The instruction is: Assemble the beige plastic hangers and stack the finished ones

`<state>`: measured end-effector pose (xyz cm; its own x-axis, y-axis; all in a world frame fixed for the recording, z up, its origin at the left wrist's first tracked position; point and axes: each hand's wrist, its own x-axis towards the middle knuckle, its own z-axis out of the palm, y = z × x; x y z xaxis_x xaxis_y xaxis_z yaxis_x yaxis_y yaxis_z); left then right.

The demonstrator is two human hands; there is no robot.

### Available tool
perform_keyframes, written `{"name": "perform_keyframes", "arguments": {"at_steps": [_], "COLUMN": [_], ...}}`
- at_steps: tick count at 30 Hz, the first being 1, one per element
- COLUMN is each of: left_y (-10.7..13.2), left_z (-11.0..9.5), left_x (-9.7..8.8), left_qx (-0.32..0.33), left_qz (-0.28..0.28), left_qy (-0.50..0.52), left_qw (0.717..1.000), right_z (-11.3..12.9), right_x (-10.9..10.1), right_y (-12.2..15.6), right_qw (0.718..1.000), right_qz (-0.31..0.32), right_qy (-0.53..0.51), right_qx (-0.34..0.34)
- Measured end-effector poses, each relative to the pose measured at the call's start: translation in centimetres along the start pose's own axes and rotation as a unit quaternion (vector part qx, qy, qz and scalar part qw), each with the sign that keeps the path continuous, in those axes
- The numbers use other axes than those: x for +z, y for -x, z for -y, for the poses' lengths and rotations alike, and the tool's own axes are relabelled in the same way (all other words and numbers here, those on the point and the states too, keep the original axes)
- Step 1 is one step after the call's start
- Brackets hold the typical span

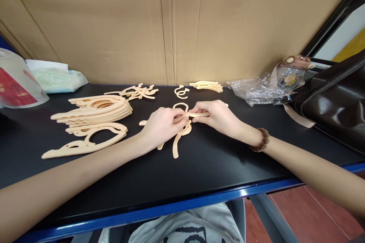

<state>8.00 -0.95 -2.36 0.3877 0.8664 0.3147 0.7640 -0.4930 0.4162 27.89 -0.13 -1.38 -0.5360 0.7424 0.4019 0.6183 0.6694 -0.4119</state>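
Note:
My left hand [162,123] and my right hand [215,115] meet over the middle of the black table [199,167], both pinched on pale wooden cutout pieces [182,131]. A thin straight part runs between my fingertips, and a curved hook-like part hangs down toward me from under the left hand. A stack of larger curved wooden cutouts [95,112] lies to the left, with one single large cutout [85,142] in front of it.
Small wooden parts [138,92], a little hook piece [181,91] and a bundle of thin strips [207,85] lie near the cardboard back wall. Crumpled clear plastic [256,89], a bottle [291,70] and a dark bag [333,98] sit right; packets [17,83] left.

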Motion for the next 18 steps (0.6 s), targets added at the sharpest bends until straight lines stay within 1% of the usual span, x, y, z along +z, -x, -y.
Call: {"name": "perform_keyframes", "arguments": {"at_steps": [6, 9, 11, 15, 18], "left_y": [-0.16, -0.16, -0.13, -0.02, 0.02], "left_z": [-0.25, -0.29, -0.29, -0.36, -0.44], "left_x": [-0.16, -0.16, -0.15, -0.14, -0.14], "left_qx": [-0.019, -0.015, -0.009, -0.006, -0.009], "left_qz": [0.008, 0.015, 0.017, 0.007, 0.0], "left_qy": [-0.021, -0.015, -0.009, -0.01, -0.026], "left_qw": [1.0, 1.0, 1.0, 1.0, 1.0], "right_z": [-0.07, 0.06, 0.18, 0.49, 0.64], "right_x": [0.28, 0.43, 0.38, 0.05, -0.09], "right_y": [-0.17, -0.17, -0.14, -0.08, -0.04], "right_qw": [0.999, 0.997, 0.998, 1.0, 1.0], "right_qz": [-0.009, -0.007, -0.005, -0.026, -0.028], "right_qy": [-0.001, -0.012, -0.012, 0.003, 0.004], "right_qx": [0.047, 0.07, 0.062, 0.013, 0.006]}}
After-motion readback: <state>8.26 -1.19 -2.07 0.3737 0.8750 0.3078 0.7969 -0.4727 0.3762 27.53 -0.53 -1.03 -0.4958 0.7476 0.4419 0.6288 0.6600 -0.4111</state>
